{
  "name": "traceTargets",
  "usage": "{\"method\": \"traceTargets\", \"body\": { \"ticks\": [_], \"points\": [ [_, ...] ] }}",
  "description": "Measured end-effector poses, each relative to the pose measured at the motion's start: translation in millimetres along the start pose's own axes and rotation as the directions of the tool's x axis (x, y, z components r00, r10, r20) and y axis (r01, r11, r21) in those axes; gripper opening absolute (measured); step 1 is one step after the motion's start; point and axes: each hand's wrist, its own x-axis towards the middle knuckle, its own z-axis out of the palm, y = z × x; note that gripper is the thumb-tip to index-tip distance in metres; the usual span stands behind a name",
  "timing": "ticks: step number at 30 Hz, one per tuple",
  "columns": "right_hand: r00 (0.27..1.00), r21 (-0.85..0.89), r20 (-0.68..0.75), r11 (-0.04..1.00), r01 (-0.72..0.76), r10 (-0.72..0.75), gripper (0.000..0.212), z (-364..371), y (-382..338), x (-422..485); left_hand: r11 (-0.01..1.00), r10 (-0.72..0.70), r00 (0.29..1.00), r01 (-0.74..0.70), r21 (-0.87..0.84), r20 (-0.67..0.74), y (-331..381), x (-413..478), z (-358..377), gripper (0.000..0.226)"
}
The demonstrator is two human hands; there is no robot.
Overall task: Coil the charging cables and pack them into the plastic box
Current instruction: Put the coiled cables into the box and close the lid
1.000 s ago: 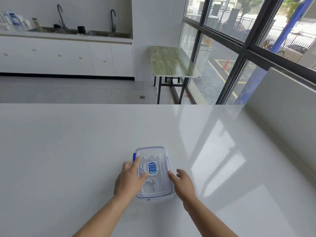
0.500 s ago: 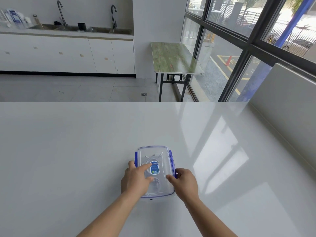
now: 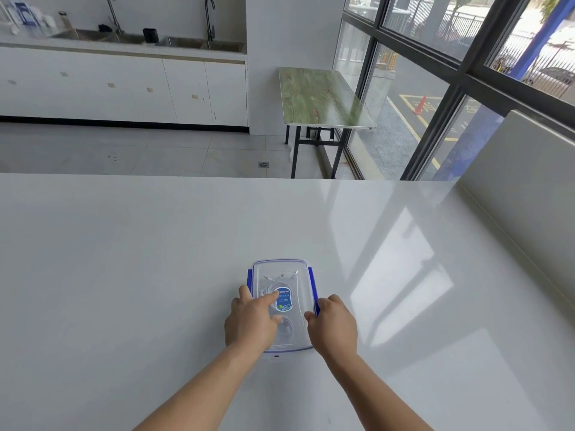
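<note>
A clear plastic box (image 3: 283, 267) with its lid on lies on the white counter (image 3: 155, 275) near me. White coiled charging cables (image 3: 281, 277) show through the lid, around a blue label (image 3: 284, 301). Blue latches sit on both long sides, the left latch (image 3: 249, 276) and the right latch (image 3: 313, 286). My left hand (image 3: 252, 321) rests on the lid, its index finger stretched onto the label. My right hand (image 3: 334, 325) grips the box's right edge, thumb on the lid and fingers curled over the right latch.
A raised white ledge (image 3: 513, 197) borders the counter on the right. Beyond the far edge are a tiled floor, a green folding table (image 3: 320, 98), white cabinets with sinks (image 3: 124, 48) and large windows (image 3: 435, 42).
My right hand moved from the lid's near corner onto the right latch and curled over it. My left index finger slid onto the label. The box has stayed in place.
</note>
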Motion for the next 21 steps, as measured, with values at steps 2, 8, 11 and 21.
{"method": "traceTargets", "body": {
  "ticks": [2,8,11,21],
  "points": [
    [1.0,-0.009,0.019,1.0,0.005,-0.004,0.022,-1.8,-0.2,0.6,1.0,0.006,1.0,-0.006,-0.001,0.005,-0.7,-0.2,-0.4,0.049],
    [0.999,0.066,0.037,0.998,0.002,-0.004,0.023,-3.3,2.2,-4.3,0.998,0.013,1.0,-0.013,-0.061,0.0,-6.5,-2.6,-3.3,0.053],
    [0.998,0.067,0.067,0.998,0.009,-0.013,0.026,-5.2,4.6,-2.9,0.997,0.014,1.0,-0.014,-0.081,0.004,-10.1,-4.8,-3.9,0.061],
    [0.984,-0.005,-0.039,0.984,0.176,-0.176,0.037,-33.1,-1.0,2.5,0.998,0.057,0.991,-0.054,0.034,-0.118,-12.4,-6.2,-43.1,0.059]
  ]
}}
